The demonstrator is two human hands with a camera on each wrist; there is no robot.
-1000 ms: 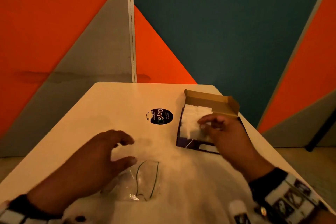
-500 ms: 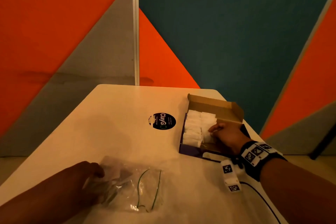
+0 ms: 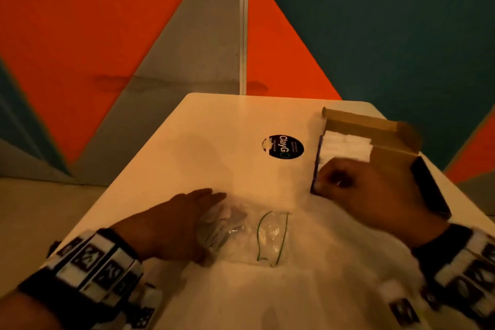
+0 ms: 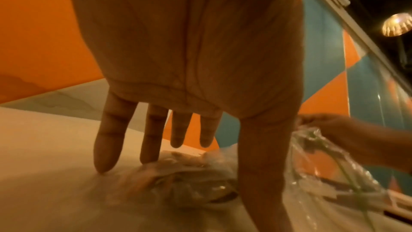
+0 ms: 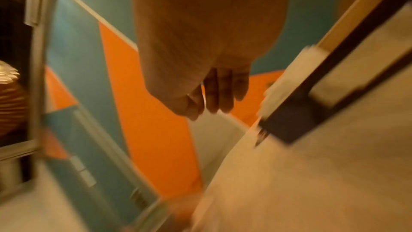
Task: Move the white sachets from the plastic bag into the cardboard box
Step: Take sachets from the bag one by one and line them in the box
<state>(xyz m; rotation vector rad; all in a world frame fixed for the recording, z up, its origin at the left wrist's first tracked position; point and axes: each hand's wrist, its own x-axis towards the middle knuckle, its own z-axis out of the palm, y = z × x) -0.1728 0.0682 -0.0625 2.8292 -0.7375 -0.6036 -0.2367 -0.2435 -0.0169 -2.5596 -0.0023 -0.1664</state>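
A clear plastic bag point(image 3: 257, 233) with a green seal line lies on the table near me, a few white sachets point(image 3: 222, 225) bunched in its left end. My left hand point(image 3: 184, 220) lies flat on that end with straight fingers; the left wrist view shows the fingertips point(image 4: 102, 161) pressing the film beside the sachets point(image 4: 189, 174). The cardboard box point(image 3: 375, 126) stands open at the right, with several white sachets point(image 3: 345, 147) packed in its far part. My right hand point(image 3: 356, 185) hovers blurred over the box's near left corner, fingers relaxed point(image 5: 223, 93) and holding nothing.
A round black ClayGo sticker point(image 3: 284, 147) sits on the white table point(image 3: 214, 142) between bag and box. The table's left edge drops to the floor, and the box stands close to its right edge. Orange, grey and teal wall panels stand behind.
My right hand has drawn back out of the box toward its near left corner. My left hand has come forward and flattened on the bag's left end.
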